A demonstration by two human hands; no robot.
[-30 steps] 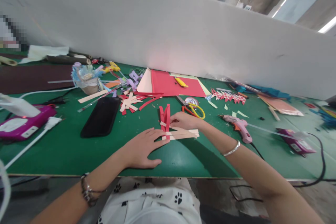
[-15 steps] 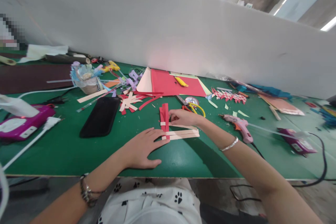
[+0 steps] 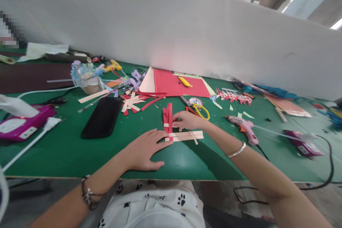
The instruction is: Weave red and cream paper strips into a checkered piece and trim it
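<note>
Red paper strips (image 3: 168, 117) and cream paper strips (image 3: 187, 136) lie crossed in a weave on the green table (image 3: 66, 149). My left hand (image 3: 145, 149) rests flat on the table, fingers stretched out, its fingertips pressing the near end of the weave. My right hand (image 3: 188, 120) is closed in a pinch on a cream strip where it crosses the red strips, which stand up a little at their far ends.
A black phone (image 3: 102, 117) lies left of the weave. Scissors with yellow handles (image 3: 199, 109), a pink glue gun (image 3: 244, 127), red paper sheets (image 3: 176, 85), loose paper scraps (image 3: 133, 101), a magenta device (image 3: 21, 124) and cables surround the work. A white partition (image 3: 171, 28) backs the table.
My right hand drew back toward the red strips and pinched a cream strip there. My left hand stayed put. The view shifted slightly.
</note>
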